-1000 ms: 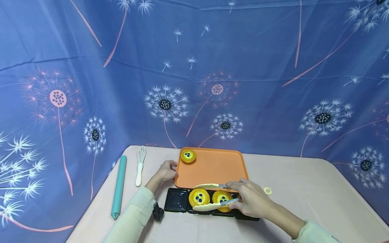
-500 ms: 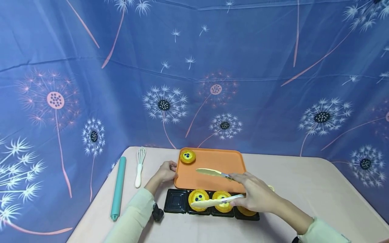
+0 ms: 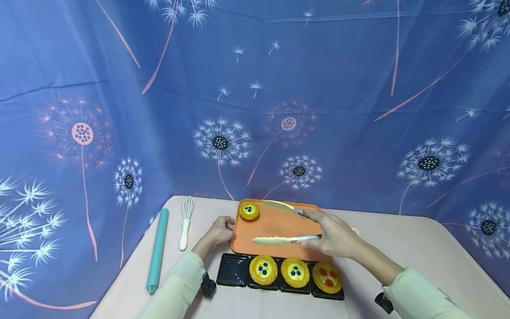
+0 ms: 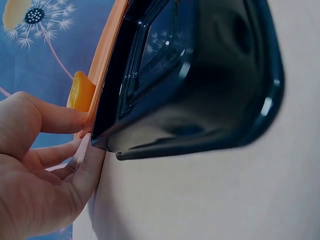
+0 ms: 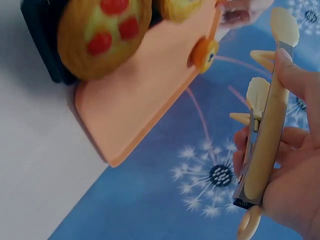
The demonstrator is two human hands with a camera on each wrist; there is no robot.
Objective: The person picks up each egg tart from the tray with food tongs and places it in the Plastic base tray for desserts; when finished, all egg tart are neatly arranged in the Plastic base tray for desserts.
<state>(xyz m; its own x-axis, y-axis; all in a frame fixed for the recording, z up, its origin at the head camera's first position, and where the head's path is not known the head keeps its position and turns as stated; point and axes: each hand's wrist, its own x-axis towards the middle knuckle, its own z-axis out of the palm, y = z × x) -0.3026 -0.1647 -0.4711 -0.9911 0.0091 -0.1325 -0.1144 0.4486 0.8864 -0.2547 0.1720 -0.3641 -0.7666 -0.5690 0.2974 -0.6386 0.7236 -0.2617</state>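
Note:
My right hand (image 3: 336,235) grips tongs (image 3: 272,240) with cream tips. The arms of the tongs are spread over the orange tray (image 3: 283,226), with nothing between them. At the tray's left edge, my left hand (image 3: 218,231) holds the rim between thumb and fingers. A tart with blue berries (image 3: 249,211) lies in the tray's far left corner. In front stands a row of black square containers (image 3: 233,269). The leftmost holds nothing; two more hold blueberry tarts (image 3: 263,270), and the rightmost has a red-topped tart (image 3: 327,278), seen larger in the right wrist view.
To the left lie a teal rolling pin (image 3: 157,251) and a white whisk (image 3: 185,223). A blue dandelion-print cloth (image 3: 350,133) hangs behind the pale table (image 3: 398,239). The tongs' cream ring (image 5: 248,225) sticks out by the right hand.
My right hand has lifted the tongs away from the black containers and back over the tray. Their arms have spread apart, and the red-topped tart is uncovered. The left hand stays at the rim.

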